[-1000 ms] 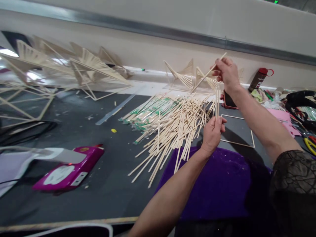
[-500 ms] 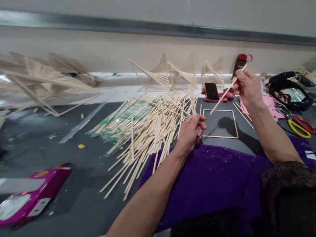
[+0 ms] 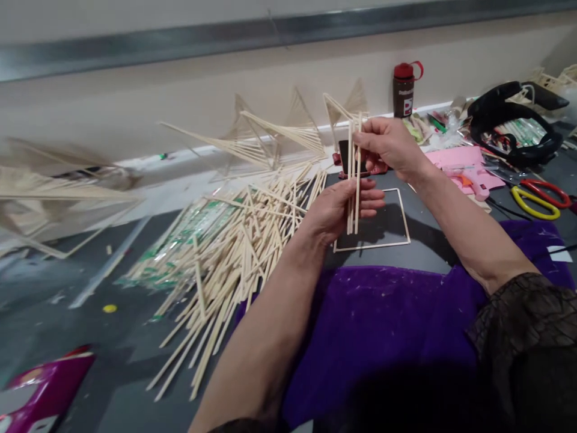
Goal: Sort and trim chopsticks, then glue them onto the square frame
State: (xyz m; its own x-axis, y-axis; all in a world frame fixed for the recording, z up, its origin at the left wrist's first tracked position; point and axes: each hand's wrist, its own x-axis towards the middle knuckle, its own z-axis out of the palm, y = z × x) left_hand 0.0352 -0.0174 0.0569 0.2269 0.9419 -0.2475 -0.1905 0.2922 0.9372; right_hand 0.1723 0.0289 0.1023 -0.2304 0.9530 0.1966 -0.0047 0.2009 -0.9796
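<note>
Head view, hands (image 3: 360, 180) gripping sticks (image 3: 353, 180)

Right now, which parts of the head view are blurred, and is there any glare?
Head view: the stick frames at left are smeared by motion blur; both hands and the sticks they hold are sharp; no glare; the arms throw soft shadows on the table.

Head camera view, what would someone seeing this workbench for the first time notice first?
Most likely the big loose pile of wooden sticks spilling across the dark table left of centre. Just right of it, the left hand and right hand hold a few upright sticks together above a square stick frame. Fan-shaped stick models stand along the wall behind.
</note>
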